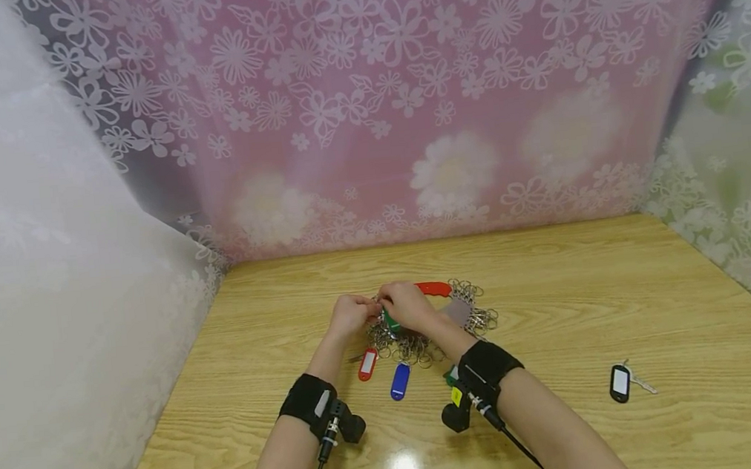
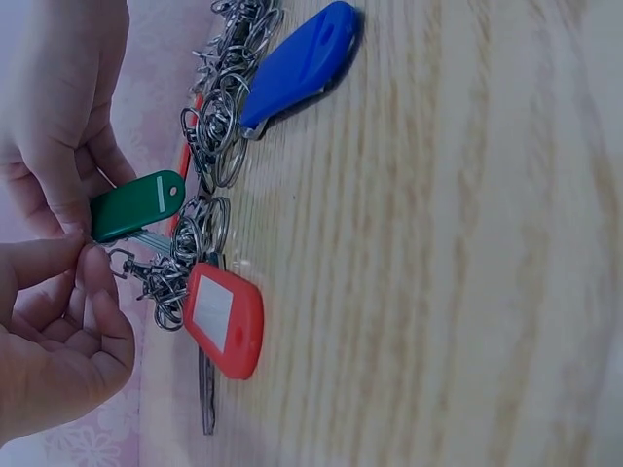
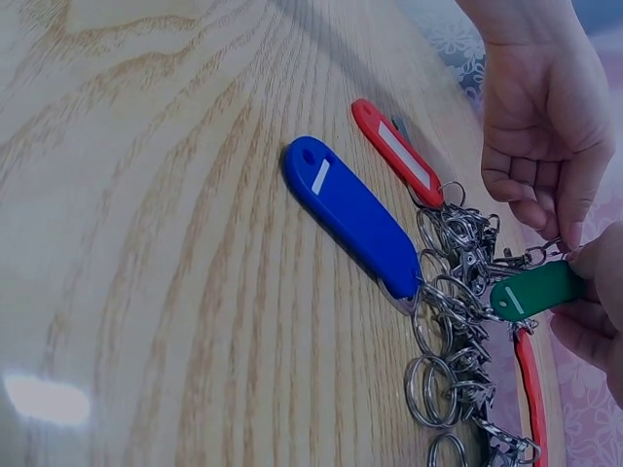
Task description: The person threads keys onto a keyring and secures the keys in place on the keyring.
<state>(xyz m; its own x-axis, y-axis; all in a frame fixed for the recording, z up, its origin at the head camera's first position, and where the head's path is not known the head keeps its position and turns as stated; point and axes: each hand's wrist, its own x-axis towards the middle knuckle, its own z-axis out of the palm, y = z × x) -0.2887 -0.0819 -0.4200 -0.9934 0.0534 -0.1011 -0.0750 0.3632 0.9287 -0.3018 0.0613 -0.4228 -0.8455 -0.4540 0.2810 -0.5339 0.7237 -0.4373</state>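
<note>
Both hands meet over a bunch of metal rings and clasps (image 1: 415, 352). My right hand (image 1: 408, 306) pinches a green key tag (image 3: 533, 292) by one end, its holed end sticking out. Right beside it, my left hand (image 1: 350, 315) pinches a small metal ring (image 3: 545, 255) at the edge of the bunch; the fingertips of both hands nearly touch. A red key tag (image 2: 226, 319) with a white label lies at the bunch's near side, a key (image 2: 206, 389) beside it. A blue key tag (image 3: 355, 219) lies close by. Fingers partly hide the ring.
A red curved bar (image 1: 434, 288) and a grey flat piece (image 1: 457, 311) lie among the rings. Another green tag (image 1: 451, 375) is partly hidden by the right wrist. A black key tag (image 1: 619, 383) with a key (image 1: 643, 384) lies far right on the wooden table (image 1: 556, 308).
</note>
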